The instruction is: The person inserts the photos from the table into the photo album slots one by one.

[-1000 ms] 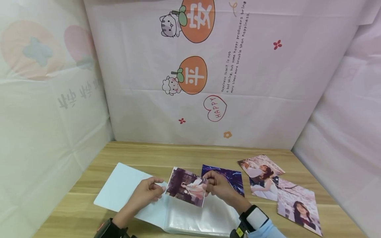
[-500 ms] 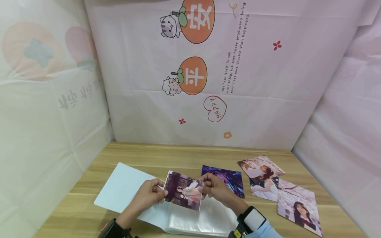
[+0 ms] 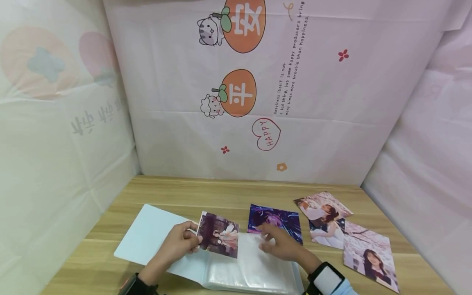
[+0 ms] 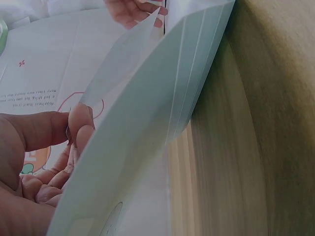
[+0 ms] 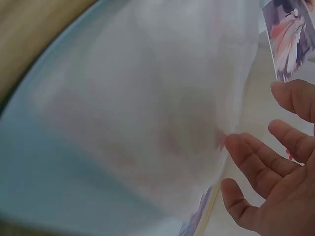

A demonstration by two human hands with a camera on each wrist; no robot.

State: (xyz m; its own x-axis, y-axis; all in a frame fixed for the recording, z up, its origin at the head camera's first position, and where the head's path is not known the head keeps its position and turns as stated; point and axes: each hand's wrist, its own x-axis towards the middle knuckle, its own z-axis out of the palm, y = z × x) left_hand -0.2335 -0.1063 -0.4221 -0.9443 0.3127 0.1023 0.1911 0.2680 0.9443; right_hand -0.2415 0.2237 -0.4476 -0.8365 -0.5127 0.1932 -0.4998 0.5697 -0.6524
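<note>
A glossy photo [image 3: 221, 235] of a figure in pink and white robes is pinched at its left edge between the thumb and fingers of my left hand [image 3: 180, 241]. The print is raised over an album lying open, with a pale blue cover [image 3: 147, 227] and clear plastic sleeves [image 3: 230, 276]. Right of the photo, my right hand [image 3: 279, 243] hovers over the sleeves, fingers spread and holding nothing. In the right wrist view its fingertips are right at the edge of a translucent sleeve [image 5: 147, 98], below the photo [image 5: 290, 42]. The left wrist view shows the cover [image 4: 133, 128] in front of the left fingers.
A blue-purple photo [image 3: 276, 217] lies behind the album, partly covered by the right hand. Several more photos, including a portrait [image 3: 370, 256] and a pink blossom print [image 3: 324, 205], lie at the right of the wooden table [image 3: 166, 186]. Printed cloth [image 3: 317, 102] encloses the back and sides.
Both hands held the photo half a second ago. My right hand has let go and moved right over the sleeves, while the left hand has drawn the photo slightly left.
</note>
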